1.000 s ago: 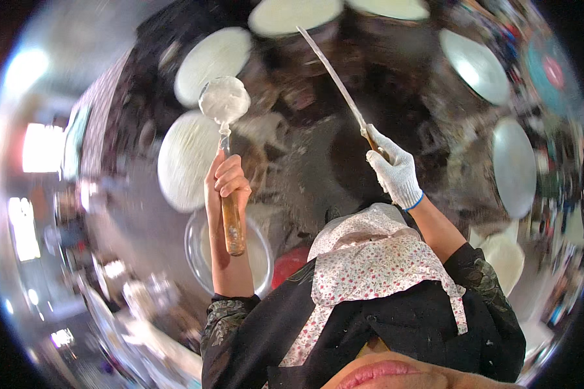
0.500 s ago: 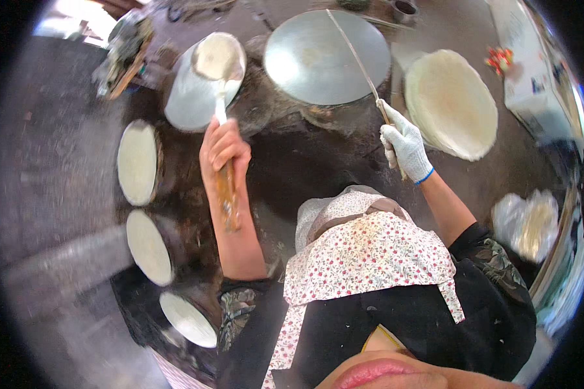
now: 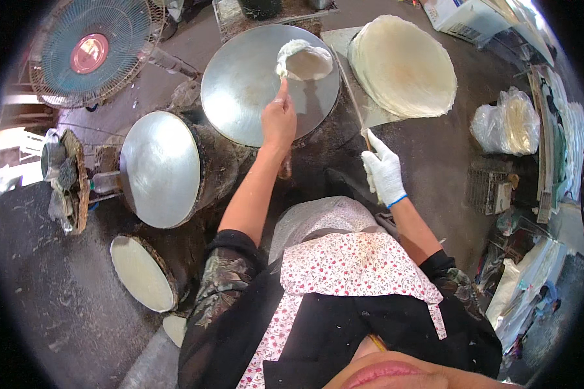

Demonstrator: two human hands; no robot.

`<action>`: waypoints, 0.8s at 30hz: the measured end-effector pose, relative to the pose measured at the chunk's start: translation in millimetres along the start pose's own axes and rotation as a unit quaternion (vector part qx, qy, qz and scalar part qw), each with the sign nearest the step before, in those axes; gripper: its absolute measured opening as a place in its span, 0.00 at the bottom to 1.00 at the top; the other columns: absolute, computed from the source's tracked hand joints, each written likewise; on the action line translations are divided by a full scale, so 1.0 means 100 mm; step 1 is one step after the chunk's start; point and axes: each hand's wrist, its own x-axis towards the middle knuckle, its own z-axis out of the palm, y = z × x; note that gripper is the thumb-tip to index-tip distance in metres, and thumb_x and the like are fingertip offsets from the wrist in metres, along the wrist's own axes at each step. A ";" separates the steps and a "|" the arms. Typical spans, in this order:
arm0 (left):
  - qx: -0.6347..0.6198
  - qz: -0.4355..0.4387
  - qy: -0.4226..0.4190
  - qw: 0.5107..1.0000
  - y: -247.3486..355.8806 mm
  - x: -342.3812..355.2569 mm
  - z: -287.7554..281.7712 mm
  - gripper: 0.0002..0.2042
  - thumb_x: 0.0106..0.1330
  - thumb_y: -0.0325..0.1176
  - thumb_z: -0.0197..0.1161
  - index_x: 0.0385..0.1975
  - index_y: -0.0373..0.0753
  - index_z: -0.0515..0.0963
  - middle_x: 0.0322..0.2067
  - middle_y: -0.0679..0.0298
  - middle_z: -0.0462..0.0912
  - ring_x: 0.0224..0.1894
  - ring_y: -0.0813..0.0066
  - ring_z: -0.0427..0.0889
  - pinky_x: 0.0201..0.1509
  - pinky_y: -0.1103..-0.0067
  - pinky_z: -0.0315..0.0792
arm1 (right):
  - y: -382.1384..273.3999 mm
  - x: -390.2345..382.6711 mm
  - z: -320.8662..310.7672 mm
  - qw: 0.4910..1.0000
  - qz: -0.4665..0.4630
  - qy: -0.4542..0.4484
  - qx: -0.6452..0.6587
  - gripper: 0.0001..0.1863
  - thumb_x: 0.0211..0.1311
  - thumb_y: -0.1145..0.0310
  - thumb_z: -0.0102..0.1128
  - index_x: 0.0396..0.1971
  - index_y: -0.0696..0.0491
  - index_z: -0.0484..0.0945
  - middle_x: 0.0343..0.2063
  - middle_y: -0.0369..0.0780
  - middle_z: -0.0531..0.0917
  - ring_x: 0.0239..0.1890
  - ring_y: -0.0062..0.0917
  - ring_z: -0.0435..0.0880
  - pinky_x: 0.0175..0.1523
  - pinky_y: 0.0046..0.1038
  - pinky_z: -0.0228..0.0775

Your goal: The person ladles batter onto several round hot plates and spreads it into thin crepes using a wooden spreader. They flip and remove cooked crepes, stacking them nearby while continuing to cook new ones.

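My left hand (image 3: 279,124) is wrapped round the wooden handle (image 3: 285,166) of a ladle. Its round head (image 3: 307,63) is coated in white batter and hangs over the right side of a large round metal griddle (image 3: 237,84); whether they touch I cannot tell. In a white knit glove, my right hand (image 3: 384,167) grips a long thin stick (image 3: 354,100) that points up between this griddle and a stack of thin round white sheets (image 3: 405,68). A second bare griddle (image 3: 159,170) stands to the left.
Nearer on the left is a round plate covered in white (image 3: 141,275), with part of another white disc (image 3: 174,329) below it. A fan (image 3: 97,48) stands far left. At right are a clear plastic bag (image 3: 507,123), a wire basket (image 3: 488,190) and a carton (image 3: 464,19).
My view has shifted, bringing the fan in. My left hand has carried the ladle from over the left griddle to the larger one. My right hand still holds the stick.
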 end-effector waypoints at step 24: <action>-0.216 -0.014 -0.011 0.976 -0.10 -0.45 -1.59 0.27 0.81 0.23 0.49 0.79 0.45 0.63 0.17 0.75 0.68 0.15 0.89 0.63 0.16 0.85 0.61 | -0.03 0.37 1.34 0.936 -0.073 0.194 -0.286 0.26 0.71 0.60 0.63 0.68 0.41 0.78 0.53 0.50 0.86 0.51 0.42 0.89 0.54 0.36 0.81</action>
